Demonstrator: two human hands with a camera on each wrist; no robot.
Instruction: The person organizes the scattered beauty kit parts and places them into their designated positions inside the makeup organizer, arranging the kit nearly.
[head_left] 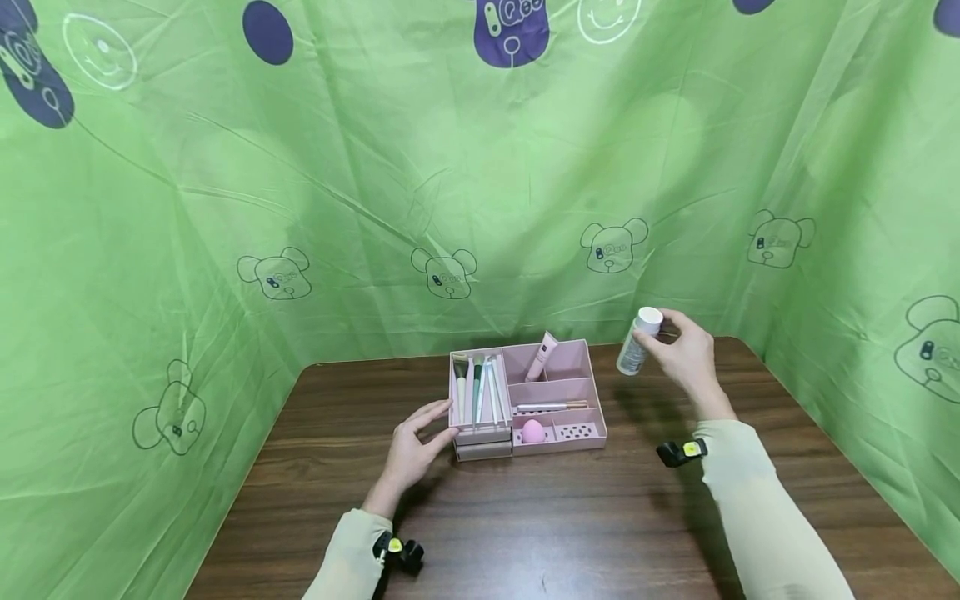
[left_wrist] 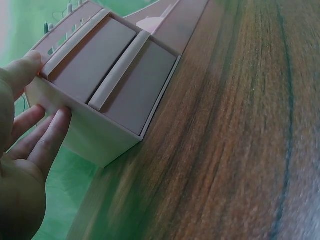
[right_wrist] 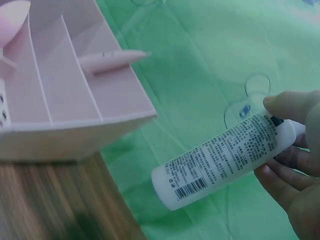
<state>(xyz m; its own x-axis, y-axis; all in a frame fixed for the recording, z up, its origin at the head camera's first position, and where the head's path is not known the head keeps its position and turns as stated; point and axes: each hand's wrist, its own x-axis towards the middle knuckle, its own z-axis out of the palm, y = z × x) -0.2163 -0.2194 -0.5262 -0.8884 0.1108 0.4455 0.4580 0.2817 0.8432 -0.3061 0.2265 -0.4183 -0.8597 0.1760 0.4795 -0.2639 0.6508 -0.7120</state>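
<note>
My right hand (head_left: 686, 357) pinches a white bottle (head_left: 632, 353) near its white cap, thumb on one side and fingers on the other. The bottle tilts beside the organizer's right end; the right wrist view shows printed text and a barcode on it. A pink makeup organizer (left_wrist: 85, 120) stands on the table. Against its left side rest the fingers of my left hand (head_left: 411, 448), fairly straight, with the thumb at the front corner by the drawers. Inside the organizer a pink tube (head_left: 541, 358) leans in a back compartment, and a pink makeup sponge (head_left: 532, 431) sits in front.
Several makeup brushes (head_left: 477, 385) lie in the organizer's left top tray. More slim brushes (head_left: 551, 406) lie across a middle compartment. Two drawers (left_wrist: 135, 82) face the front under the tray. A green printed curtain (head_left: 517, 192) hangs behind the wooden table (head_left: 555, 525).
</note>
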